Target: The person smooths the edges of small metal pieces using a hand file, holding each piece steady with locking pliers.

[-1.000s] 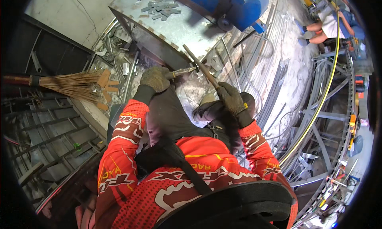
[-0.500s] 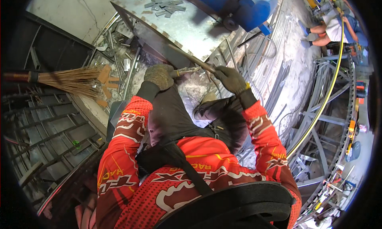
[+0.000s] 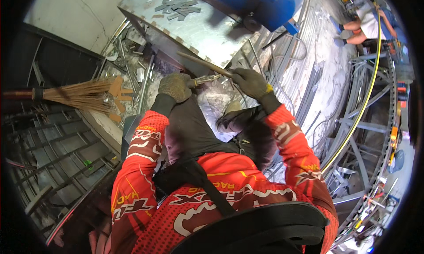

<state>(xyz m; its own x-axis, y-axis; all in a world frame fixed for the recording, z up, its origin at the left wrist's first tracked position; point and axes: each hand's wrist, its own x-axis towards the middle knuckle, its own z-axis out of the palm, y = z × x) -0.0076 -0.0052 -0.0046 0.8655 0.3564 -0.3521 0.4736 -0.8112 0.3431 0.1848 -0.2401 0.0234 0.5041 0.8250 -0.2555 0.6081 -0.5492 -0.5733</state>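
Observation:
My left hand [image 3: 176, 86], in a worn grey glove, is closed on a short metal piece [image 3: 206, 79] that points right. My right hand [image 3: 250, 82], in a dark glove, grips a long thin metal bar [image 3: 203, 63]. The bar runs up and left from that hand, along the edge of a grey sheet-metal table [image 3: 207, 31]. Both hands meet just below the table's near edge, above my dark trousers and shoe [image 3: 234, 120]. My sleeves are red with white patterns.
Small cut metal strips [image 3: 174, 6] lie on the table beside a blue machine [image 3: 269, 7]. A straw broom [image 3: 75, 95] lies at left over scrap metal. Long steel rods and frames [image 3: 353, 121] fill the right. Another person [image 3: 366, 24] crouches at top right.
My right hand has moved up and left from my knee toward my left hand, carrying the long bar, which has swung flatter along the table edge. My left hand stayed put.

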